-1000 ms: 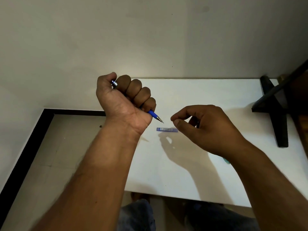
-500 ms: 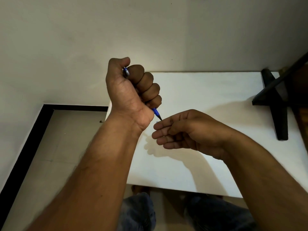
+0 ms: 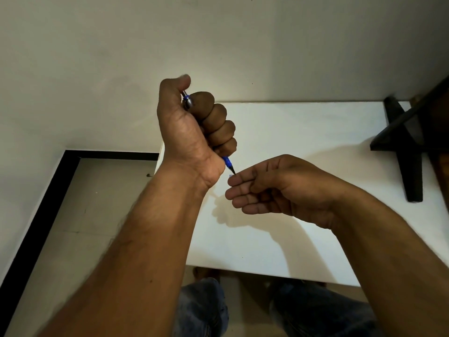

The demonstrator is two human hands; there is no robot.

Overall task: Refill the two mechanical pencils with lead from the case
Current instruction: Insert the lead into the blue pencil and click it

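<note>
My left hand (image 3: 192, 132) is raised over the left part of the white table (image 3: 303, 127), fist closed around a blue mechanical pencil (image 3: 228, 162). The thumb sits on the pencil's silver top and the dark tip points down to the right. The fingertips of my right hand (image 3: 279, 188) are pressed together against that tip. No lead is visible between them; it is too thin to tell. A blue sliver of the lead case (image 3: 230, 175) shows on the table just behind the fingertips. The second pencil is hidden.
A black cross-shaped stand (image 3: 408, 152) lies at the table's right end, with a dark wooden piece above it. A plain wall runs behind the table. To the left is tiled floor with a black skirting. My knees show below the near edge.
My left hand rose and turned the pencil more upright. My right hand moved left to the pencil tip and now covers most of the lead case.
</note>
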